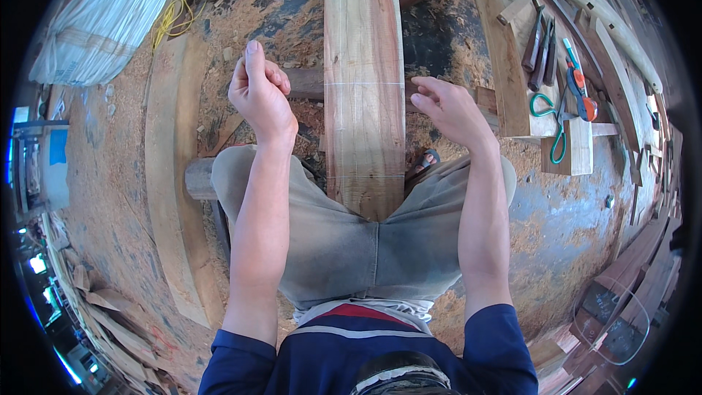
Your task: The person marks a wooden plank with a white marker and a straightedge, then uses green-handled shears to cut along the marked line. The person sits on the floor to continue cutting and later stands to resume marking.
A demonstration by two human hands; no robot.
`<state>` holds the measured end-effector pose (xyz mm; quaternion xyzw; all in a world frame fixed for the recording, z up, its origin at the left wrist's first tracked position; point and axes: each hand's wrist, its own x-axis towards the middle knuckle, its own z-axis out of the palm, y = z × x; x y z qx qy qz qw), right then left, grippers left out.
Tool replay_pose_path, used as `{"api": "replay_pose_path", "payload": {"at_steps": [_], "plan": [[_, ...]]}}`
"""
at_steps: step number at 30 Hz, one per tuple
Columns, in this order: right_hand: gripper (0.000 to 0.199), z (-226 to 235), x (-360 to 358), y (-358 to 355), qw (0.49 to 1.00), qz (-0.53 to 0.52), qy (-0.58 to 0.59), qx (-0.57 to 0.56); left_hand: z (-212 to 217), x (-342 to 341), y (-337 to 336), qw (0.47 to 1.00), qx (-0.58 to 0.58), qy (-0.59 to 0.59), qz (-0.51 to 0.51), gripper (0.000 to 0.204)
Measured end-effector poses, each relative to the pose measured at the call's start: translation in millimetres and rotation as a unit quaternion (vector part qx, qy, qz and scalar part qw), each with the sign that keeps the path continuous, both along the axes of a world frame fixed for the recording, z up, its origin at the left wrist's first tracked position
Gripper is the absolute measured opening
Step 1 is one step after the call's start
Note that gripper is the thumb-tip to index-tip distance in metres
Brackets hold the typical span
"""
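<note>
I sit astride a long reddish wooden plank (364, 88) that runs away from me between my knees, with thin pencil lines drawn across it. My left hand (257, 91) is raised left of the plank, fingers curled loosely and one finger pointing up, holding nothing. My right hand (447, 108) hovers just right of the plank, fingers apart and bent, also with nothing in it. Neither hand touches the wood.
A curved plank (170, 175) lies on the sawdust floor at left, near a white sack (102, 18). At right, boards (504, 44) carry chisels (540, 44), a saw with an orange handle (579, 88) and a green clamp (550, 113). Stacked timber lies at the lower right.
</note>
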<state>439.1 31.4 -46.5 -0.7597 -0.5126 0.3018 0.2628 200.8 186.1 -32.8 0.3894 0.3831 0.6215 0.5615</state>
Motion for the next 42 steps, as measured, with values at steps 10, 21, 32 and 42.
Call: {"api": "replay_pose_path", "payload": {"at_steps": [10,21,32,42], "plan": [[0.043,0.6,0.0,-0.4,1.000,-0.002,-0.006,-0.002,-2.6,-0.1,0.6,1.000,0.000,0.002,-0.007,0.046],[0.042,0.3,0.2,0.6,1.000,0.000,-0.007,0.000,-1.0,2.2,-1.1,1.000,0.000,0.007,-0.011,0.046],[0.040,-8.3,3.9,-0.8,0.999,0.019,-0.024,0.040,-2.9,2.5,-1.6,1.000,0.004,0.019,-0.014,0.047],[0.042,1.5,-1.2,-2.6,1.000,0.000,-0.008,-0.004,-0.2,4.8,-4.1,1.000,-0.011,0.005,-0.018,0.046]]}}
